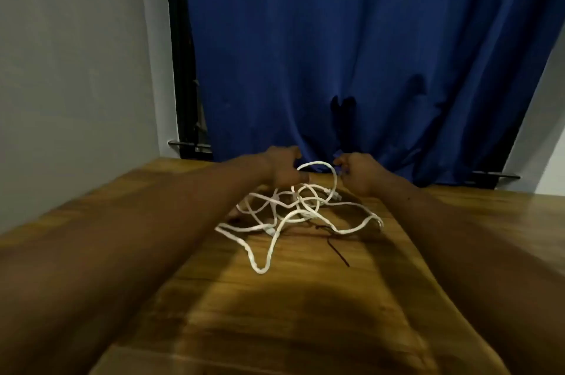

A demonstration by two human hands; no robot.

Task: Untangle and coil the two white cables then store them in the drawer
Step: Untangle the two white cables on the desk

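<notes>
A tangle of white cables (293, 212) lies on the wooden table (275, 313), its loops spreading toward me and to the right. My left hand (282, 166) and my right hand (359, 173) are both stretched out to the far side of the pile. Each is closed on one end of a raised arch of white cable (318, 164) that spans between them. The two cables cannot be told apart inside the knot. No drawer is in view.
A thin dark cord or tie (337, 252) lies on the table just right of the nearest loop. A blue curtain (351, 53) hangs behind the table's far edge, and a grey wall (76, 69) stands at the left.
</notes>
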